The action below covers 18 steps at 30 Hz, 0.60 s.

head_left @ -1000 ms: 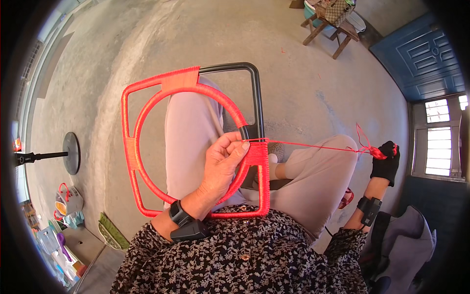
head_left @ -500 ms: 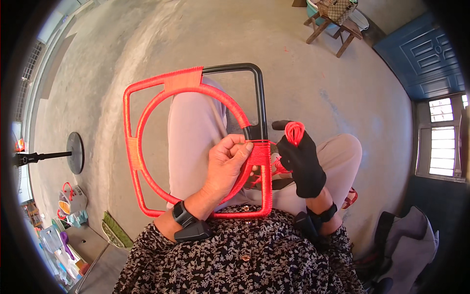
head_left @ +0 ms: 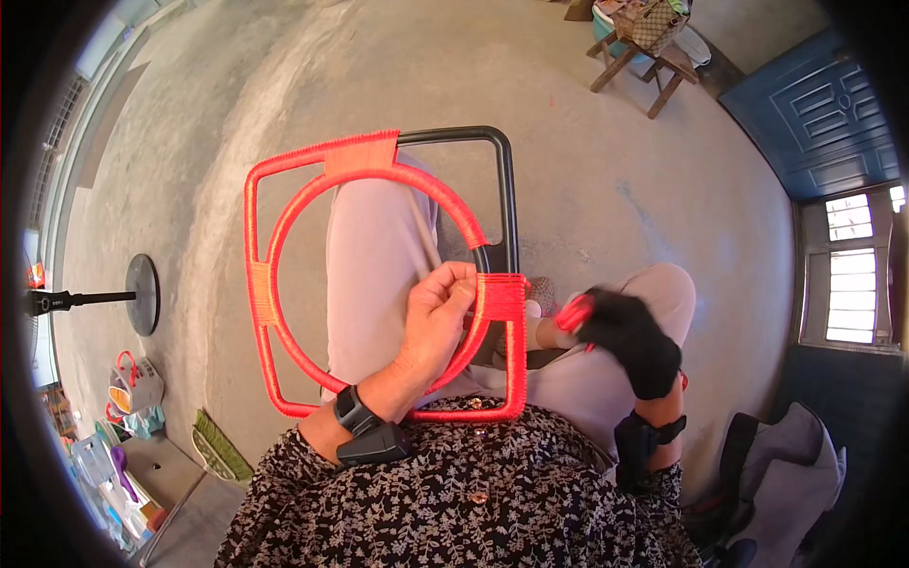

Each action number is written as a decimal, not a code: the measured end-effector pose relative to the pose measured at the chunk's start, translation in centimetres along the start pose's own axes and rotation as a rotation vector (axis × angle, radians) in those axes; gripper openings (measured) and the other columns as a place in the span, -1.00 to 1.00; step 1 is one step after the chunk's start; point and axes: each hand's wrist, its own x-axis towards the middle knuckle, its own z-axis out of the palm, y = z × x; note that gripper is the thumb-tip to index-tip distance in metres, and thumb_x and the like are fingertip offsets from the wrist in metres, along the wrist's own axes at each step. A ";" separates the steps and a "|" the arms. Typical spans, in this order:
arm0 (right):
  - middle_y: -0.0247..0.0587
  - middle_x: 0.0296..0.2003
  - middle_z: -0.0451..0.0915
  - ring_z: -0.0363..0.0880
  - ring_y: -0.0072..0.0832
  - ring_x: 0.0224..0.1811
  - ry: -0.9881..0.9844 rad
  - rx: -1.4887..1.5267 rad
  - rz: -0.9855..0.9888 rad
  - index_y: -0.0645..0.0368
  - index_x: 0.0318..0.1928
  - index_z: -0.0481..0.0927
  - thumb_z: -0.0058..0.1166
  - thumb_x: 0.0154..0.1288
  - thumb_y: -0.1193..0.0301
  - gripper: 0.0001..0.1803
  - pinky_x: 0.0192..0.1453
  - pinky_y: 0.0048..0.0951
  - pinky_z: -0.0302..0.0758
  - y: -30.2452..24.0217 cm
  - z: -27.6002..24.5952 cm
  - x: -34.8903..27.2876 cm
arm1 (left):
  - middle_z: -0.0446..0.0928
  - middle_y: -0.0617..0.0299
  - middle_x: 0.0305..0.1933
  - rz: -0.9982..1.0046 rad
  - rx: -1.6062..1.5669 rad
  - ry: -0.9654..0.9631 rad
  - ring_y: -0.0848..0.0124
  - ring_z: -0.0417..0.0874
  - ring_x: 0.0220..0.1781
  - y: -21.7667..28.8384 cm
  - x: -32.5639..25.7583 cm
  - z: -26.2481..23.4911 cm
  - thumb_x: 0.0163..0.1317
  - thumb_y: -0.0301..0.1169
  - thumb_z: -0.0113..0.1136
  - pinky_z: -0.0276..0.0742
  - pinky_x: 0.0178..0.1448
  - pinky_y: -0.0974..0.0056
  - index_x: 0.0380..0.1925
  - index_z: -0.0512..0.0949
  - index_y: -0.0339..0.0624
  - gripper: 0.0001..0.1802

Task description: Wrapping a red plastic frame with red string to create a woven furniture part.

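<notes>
Across my lap lies a square frame (head_left: 519, 369) with a round ring inside it. Red cord is wound closely over most of both, while the upper right corner (head_left: 500, 142) shows bare black tubing. My bare left hand (head_left: 434, 322) pinches the ring's right side, at the upper edge of a wide red-wrapped band (head_left: 502, 298). To the right of the frame and apart from it, my right hand (head_left: 632, 341), in a black glove, is closed on a bundle of red cord (head_left: 574, 312). Motion blurs that bundle and the fingertips.
A wooden stool (head_left: 644, 62) carrying a checked bag stands at the far right, near a blue door (head_left: 819, 114). On the left are a round black stand base (head_left: 144, 293), a basket (head_left: 137, 383) and a green broom head (head_left: 220, 445). A grey padded item (head_left: 791, 473) sits at lower right.
My right hand has swung right and down, away from the frame, carrying the red cord bundle. My left hand keeps its pinch at nearly the same spot, its thumb slightly drawn back.
</notes>
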 end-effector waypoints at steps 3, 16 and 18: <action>-0.16 -0.27 0.60 0.58 -0.51 -0.26 -0.389 -0.440 -0.089 0.16 0.10 0.45 0.19 0.17 0.36 -0.53 -0.13 -0.44 0.50 1.2 3.1 1.7 | 0.54 0.34 -0.37 0.071 0.119 -0.069 0.61 0.55 -0.40 -0.8 0.2 -0.3 0.39 -0.41 -0.05 0.51 -0.31 0.50 -0.21 0.47 -0.22 -0.86; -0.03 0.13 0.41 0.41 -0.16 0.17 0.335 0.346 -0.243 0.10 0.23 0.32 0.11 0.17 0.41 -0.42 0.19 -0.21 0.38 -1.9 6.2 5.7 | 0.41 0.33 -0.41 0.733 0.663 0.191 0.64 0.37 -0.51 2.2 -1.5 1.1 0.33 -0.56 -0.03 0.29 -0.41 0.54 -0.22 0.47 -0.27 -0.90; -0.01 0.16 0.36 0.28 -0.03 0.26 0.222 -0.556 -0.636 0.13 0.09 0.47 0.15 0.03 0.43 -0.48 0.29 -0.14 0.27 -2.5 6.7 5.9 | 0.39 0.28 -0.39 0.942 0.821 0.058 0.64 0.35 -0.49 1.9 -1.5 1.1 0.30 -0.61 -0.03 0.28 -0.40 0.53 -0.19 0.46 -0.31 -0.88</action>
